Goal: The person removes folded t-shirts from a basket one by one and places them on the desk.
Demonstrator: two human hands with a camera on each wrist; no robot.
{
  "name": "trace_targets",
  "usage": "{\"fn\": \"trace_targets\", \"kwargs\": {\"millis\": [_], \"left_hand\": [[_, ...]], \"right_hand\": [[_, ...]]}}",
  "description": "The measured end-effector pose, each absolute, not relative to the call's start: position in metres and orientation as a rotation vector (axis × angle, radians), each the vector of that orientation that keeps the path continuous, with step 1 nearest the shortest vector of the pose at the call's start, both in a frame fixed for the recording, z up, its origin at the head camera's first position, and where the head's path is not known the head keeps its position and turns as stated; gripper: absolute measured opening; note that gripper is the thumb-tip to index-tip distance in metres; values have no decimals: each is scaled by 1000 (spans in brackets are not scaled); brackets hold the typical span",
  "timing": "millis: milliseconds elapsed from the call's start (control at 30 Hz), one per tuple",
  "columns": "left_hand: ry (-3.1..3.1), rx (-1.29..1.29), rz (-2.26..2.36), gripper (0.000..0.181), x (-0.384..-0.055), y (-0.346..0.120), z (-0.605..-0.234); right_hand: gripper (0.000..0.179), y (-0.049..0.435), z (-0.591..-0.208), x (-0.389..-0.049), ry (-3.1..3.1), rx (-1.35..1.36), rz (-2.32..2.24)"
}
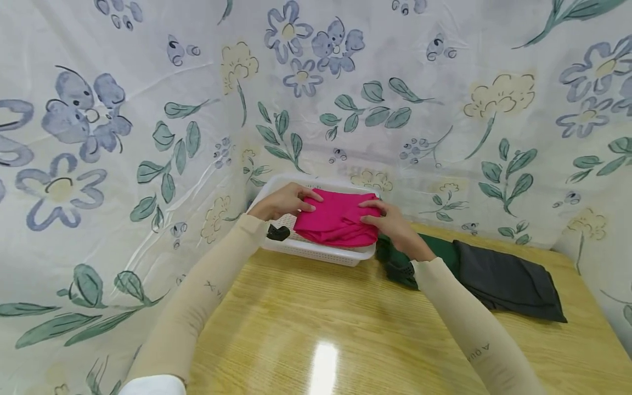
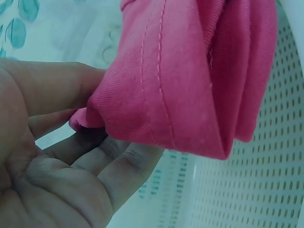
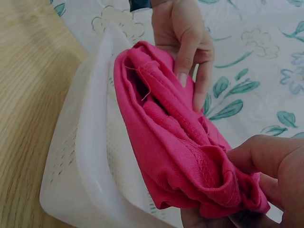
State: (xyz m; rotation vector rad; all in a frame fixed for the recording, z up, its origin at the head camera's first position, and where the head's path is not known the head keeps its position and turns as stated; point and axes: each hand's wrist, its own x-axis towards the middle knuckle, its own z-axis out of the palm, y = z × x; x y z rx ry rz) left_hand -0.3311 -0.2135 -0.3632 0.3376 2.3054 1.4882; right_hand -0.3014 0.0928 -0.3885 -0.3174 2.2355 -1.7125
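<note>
A folded pink garment point(image 1: 338, 218) is held by both hands over the white perforated plastic basket point(image 1: 316, 253). My left hand point(image 1: 285, 202) grips its left end, thumb on one face and fingers beneath, as the left wrist view shows. At the other end my right hand point(image 1: 392, 222) pinches the folded layers between thumb and fingers. Stitched seams and several stacked folds of the pink cloth point(image 3: 166, 123) show in the right wrist view. Part of the basket's inside is hidden under the cloth.
Right of the basket lie a dark green folded cloth point(image 1: 441, 255) and a dark grey folded cloth point(image 1: 508, 280) on the wooden table point(image 1: 296, 312). A floral-patterned sheet point(image 1: 345, 131) rises behind the basket and along the left side.
</note>
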Motion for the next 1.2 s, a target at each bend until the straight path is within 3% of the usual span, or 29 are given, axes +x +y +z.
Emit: {"fn": "trace_targets", "kwargs": {"millis": [1200], "left_hand": [[2163, 552, 1484, 37, -291, -122, -370]], "right_hand": [[47, 205, -408, -252, 2258, -258, -1727]]}}
